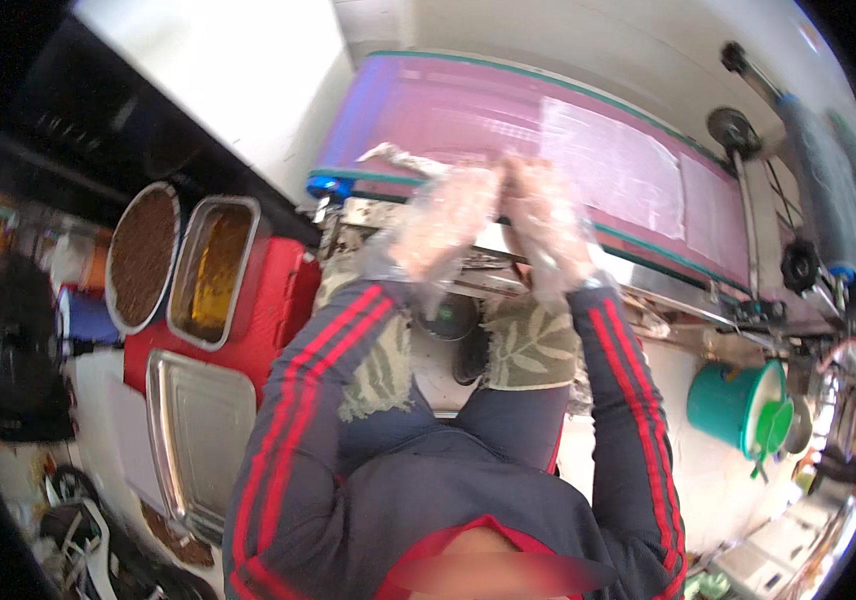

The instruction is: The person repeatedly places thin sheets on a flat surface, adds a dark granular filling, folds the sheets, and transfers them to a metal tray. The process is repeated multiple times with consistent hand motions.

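Observation:
My left hand (445,225) and my right hand (551,225) are side by side at the near edge of a pink tabletop (438,110) with a teal-edged glass sheet. Both wear loose clear plastic gloves. Motion smears the fingers, so whether anything is between them does not show. A crumpled whitish scrap (403,160), perhaps plastic film, lies on the glass just left of my left hand. Beyond my right hand, a clear wrinkled plastic sheet (628,165) is spread over the tabletop.
To the left, a round pan of brown crumbly stuff (145,255) and a metal tray with amber liquid (216,270) rest by a red box (285,290). A shallow metal tray (203,435) is nearer. At right are a film roll (823,180) and teal bucket (723,405).

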Available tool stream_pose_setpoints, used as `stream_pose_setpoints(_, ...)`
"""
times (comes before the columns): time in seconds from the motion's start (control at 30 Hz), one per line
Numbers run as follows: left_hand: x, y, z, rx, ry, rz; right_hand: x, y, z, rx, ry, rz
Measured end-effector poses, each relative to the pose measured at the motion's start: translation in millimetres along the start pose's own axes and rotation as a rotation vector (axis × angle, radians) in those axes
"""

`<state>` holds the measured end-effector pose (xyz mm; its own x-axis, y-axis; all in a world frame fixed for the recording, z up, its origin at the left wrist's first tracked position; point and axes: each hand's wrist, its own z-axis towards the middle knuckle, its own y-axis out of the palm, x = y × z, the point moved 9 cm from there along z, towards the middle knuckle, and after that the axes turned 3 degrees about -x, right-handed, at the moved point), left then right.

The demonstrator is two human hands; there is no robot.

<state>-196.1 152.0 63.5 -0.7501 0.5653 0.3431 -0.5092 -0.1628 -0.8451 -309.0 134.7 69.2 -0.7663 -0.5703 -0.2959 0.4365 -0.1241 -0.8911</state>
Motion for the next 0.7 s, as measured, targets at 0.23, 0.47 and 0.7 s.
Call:
stream_pose_setpoints(0.23,-122.4,-57.5,-27.2,-0.303,-0.339,0.555,-10.7,31.1,16.5,0.121,-0.159,-0.08)
stream_pose_setpoints(0.47,-27.3,-25.7,3.3,-0.201,-0.276,-0.314,73.2,-63.0,-98.9,0.111,0.378,0.615)
stream_pose_setpoints(0.7,196.7,125.7,4.7,-0.569,0.083,-0.915,198.9,-150.1,-339.1,0.163,0.608,-0.203)
